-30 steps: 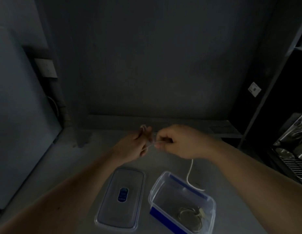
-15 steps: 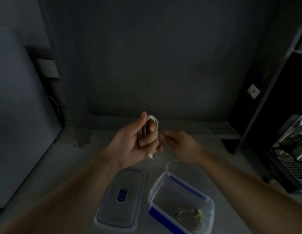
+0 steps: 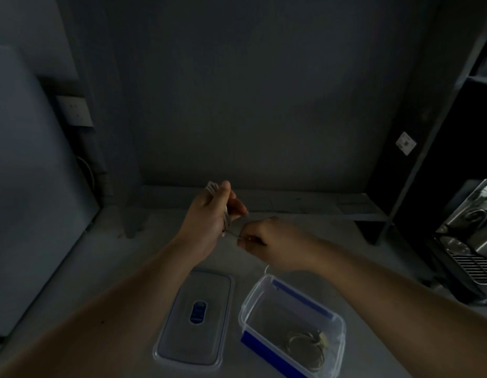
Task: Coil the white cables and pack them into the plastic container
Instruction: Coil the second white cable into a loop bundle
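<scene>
Two bare arms reach over a grey desk (image 3: 122, 268) in dim light. A clear plastic container (image 3: 302, 298) with blue clips stands open at 5 o'clock, with one coiled cable (image 3: 307, 347) lying in its near right corner. Its lid (image 3: 196, 317) lies flat just beside it at 6 o'clock. Above them, near the centre, the left hand (image 3: 207, 216) has its grip curled round a bundle of white cable (image 3: 212, 186), loops poking out on top. The right hand (image 3: 269, 241), close by at its 4 o'clock, pinches the loose strand. The strand's tail hangs towards the container's far rim.
</scene>
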